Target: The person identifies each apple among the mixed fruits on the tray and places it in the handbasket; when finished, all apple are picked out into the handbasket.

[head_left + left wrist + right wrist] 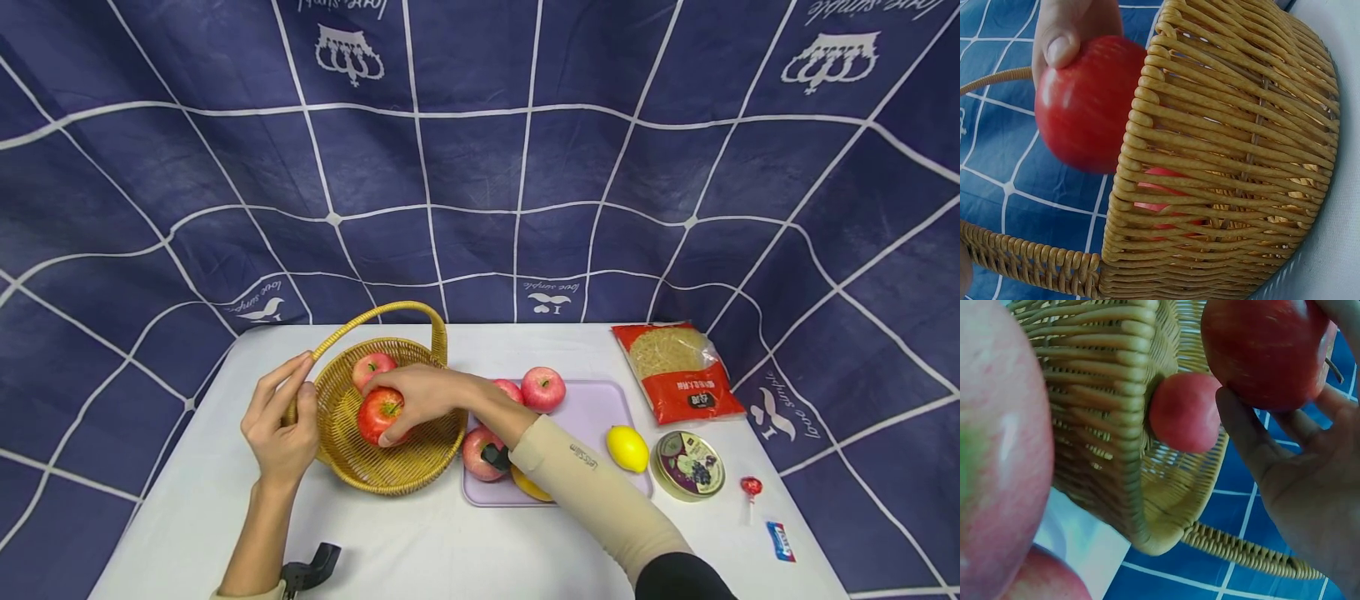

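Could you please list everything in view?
Table: 1, white, centre.
Cloth: 1, navy, behind table.
Basket: 1, tan, table's left.
Tray: 1, lilac, right of basket.
Apples: 5, red, one held over basket, one inside, three on tray.
Lemon: 1, yellow, tray's right.
Unclear item: 1, yellow, tray's near edge.
Bag: 1, red and clear, far right.
Tin: 1, purple and gold, right of tray.
Lollipop: 1, red, right of tin.
Packet: 1, blue, near lollipop.
Wrist devices: 2, black, on wrists.
Sleeves: 2, beige, on forearms.
Left hand: 1, bare, on handle.
Right hand: 1, bare, gripping apple.
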Demonstrator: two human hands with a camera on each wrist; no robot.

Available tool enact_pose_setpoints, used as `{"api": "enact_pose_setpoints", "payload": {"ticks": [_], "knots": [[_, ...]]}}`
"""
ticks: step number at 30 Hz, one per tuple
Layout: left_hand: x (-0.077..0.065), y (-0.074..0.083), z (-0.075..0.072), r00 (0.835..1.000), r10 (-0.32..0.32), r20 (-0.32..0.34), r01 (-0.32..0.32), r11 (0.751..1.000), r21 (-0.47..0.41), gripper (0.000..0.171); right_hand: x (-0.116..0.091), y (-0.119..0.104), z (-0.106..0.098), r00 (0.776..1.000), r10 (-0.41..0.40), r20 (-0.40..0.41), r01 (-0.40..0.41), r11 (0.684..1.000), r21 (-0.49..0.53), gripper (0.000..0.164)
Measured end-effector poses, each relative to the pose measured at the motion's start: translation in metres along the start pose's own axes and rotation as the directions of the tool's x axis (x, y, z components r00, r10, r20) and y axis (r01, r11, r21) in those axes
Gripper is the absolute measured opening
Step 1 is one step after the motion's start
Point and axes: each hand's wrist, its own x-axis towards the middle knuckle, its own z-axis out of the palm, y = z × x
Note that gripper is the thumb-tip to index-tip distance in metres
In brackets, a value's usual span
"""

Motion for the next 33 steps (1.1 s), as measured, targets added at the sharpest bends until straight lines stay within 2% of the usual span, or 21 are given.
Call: {"api": "enact_pose_setpoints", "payload": {"ticks": [9,13,18,25,33], "knots": [[0.001,0.0,-0.001,1.0,0.004,0.005,-0.004,1.0,0.008,0.021,0.019,-0.008,0.008,0.999,0.004,0.034,-0.003,0.999,-0.038,0.074],[0.001,0.001,-0.001,1.0,0.007,0.0,-0.007,1.0,0.001,0.021,0.028,-0.013,0.012,0.998,0.007,0.06,-0.006,1.0,-0.025,0.071],[0.001,0.001,0.0,1.0,0.007,-0.004,-0.007,1.0,-0.005,0.019,0.039,-0.019,0.017,0.995,0.028,0.1,-0.026,0.999,-0.021,0.064],[0.001,0.001,-0.001,1.0,0.009,-0.007,-0.009,1.0,-0.006,0.019,0.054,-0.028,0.018,0.988,0.069,0.14,-0.067,0.998,-0.019,0.066],[0.001,0.001,-0.001,1.0,0.013,0.005,-0.013,1.0,0.004,0.022,0.063,-0.031,0.02,0.988,0.071,0.135,-0.063,0.996,-0.059,0.059]]}}
